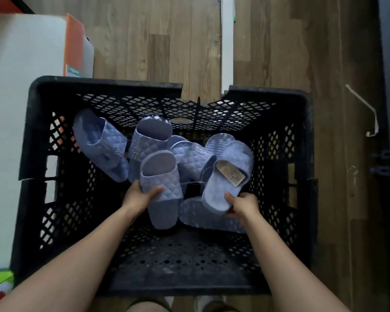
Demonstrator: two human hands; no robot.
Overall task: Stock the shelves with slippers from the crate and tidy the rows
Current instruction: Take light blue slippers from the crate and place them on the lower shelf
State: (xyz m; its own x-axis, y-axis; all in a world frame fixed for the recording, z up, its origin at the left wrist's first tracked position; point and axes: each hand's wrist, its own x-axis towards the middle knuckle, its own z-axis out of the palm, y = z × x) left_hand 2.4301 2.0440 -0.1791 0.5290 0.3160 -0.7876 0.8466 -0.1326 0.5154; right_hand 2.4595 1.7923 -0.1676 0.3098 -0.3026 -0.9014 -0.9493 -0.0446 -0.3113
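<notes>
Inside the black crate point(99, 83), your left hand point(140, 195) grips a quilted slipper point(163, 179) while your right hand point(243, 203) clasps a tagged slipper point(214, 191).

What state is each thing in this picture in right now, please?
Crate: on the floor, holding slippers.
Left hand: grips a quilted slipper.
Right hand: grips a tagged slipper.
Other slippers: lying jumbled in the crate.
</notes>
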